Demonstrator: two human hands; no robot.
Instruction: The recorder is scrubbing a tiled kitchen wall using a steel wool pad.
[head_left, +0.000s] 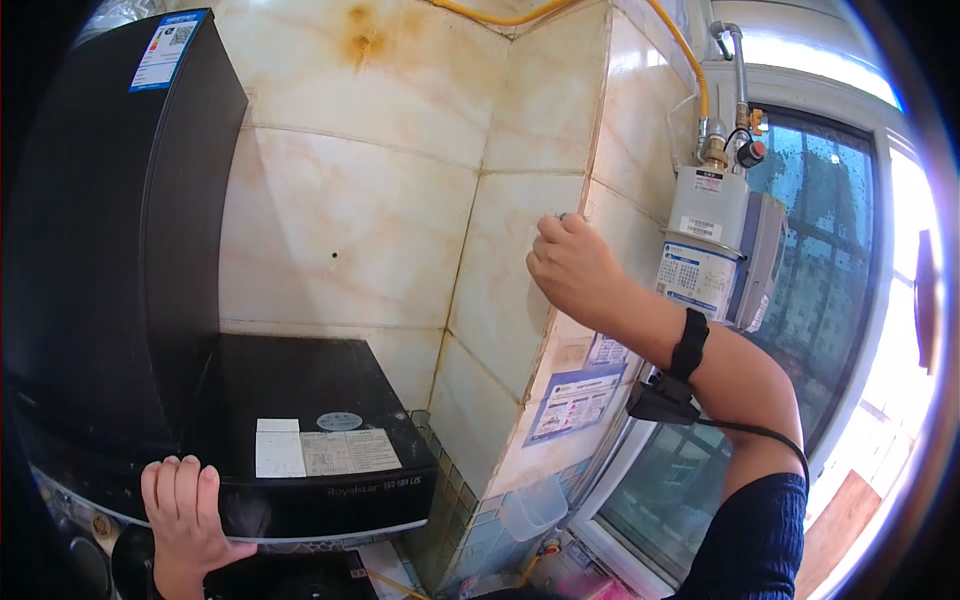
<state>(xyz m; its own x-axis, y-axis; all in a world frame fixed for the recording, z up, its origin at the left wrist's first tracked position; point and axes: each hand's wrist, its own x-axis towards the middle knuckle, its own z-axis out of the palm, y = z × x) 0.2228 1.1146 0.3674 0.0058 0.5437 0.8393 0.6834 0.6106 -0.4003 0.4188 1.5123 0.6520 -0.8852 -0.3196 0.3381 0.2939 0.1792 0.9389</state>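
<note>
My left hand (184, 517) lies on the front edge of a black Royalstar range hood (289, 375), fingers on top and the thumb below along the front. My right hand (574, 262) is raised at the tiled wall corner (536, 217), its fingers curled in. A small greyish object (562, 216) peeks out above the knuckles; most of it is hidden in the fist, so its kind is unclear. A black strap (688, 345) with a small device (664, 397) and cable is on my right forearm.
A gas meter (709, 210) with a yellow hose (694, 67) and metal pipes hangs right of my forearm, before a window (817, 217). Printed notices (577, 401) and a clear plastic holder (534, 508) are on the wall below. A stovetop (292, 577) sits under the hood.
</note>
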